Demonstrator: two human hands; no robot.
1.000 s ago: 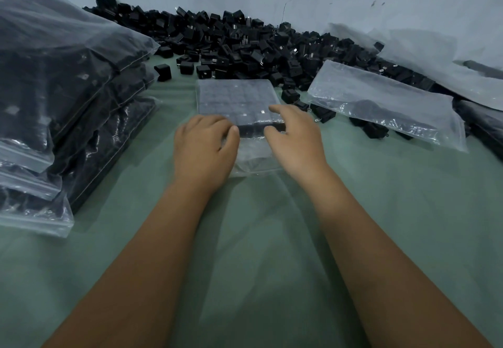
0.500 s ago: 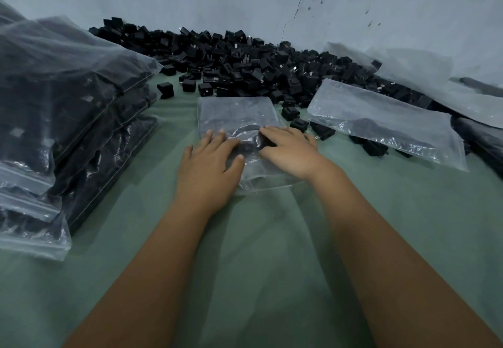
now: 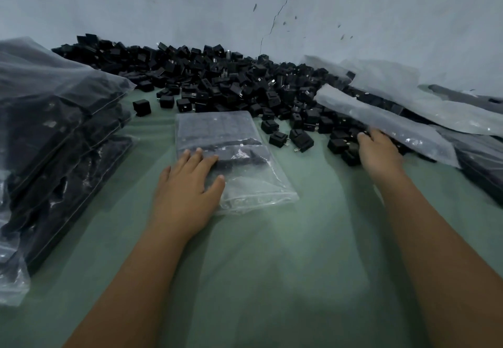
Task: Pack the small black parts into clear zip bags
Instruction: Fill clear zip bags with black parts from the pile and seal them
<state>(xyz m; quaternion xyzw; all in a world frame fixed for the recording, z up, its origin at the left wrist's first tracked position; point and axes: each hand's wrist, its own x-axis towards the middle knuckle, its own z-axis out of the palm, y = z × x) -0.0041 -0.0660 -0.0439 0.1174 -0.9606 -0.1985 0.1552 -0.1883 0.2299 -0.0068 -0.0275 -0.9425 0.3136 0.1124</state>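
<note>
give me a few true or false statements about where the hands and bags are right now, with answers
1. The left hand rests flat on the part-filled bag. True.
2. The right hand also lies on that bag. False: it reaches among the loose black parts to the right.
3. Filled bags are stacked at the left. True.
4. The middle bag stands upright. False: it lies flat on the green cloth.

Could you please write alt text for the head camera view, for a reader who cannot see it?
A person's left hand rests flat on a part-filled clear zip bag on a green table, while the right hand reaches into loose black parts. Filled bags are stacked at left.
</note>
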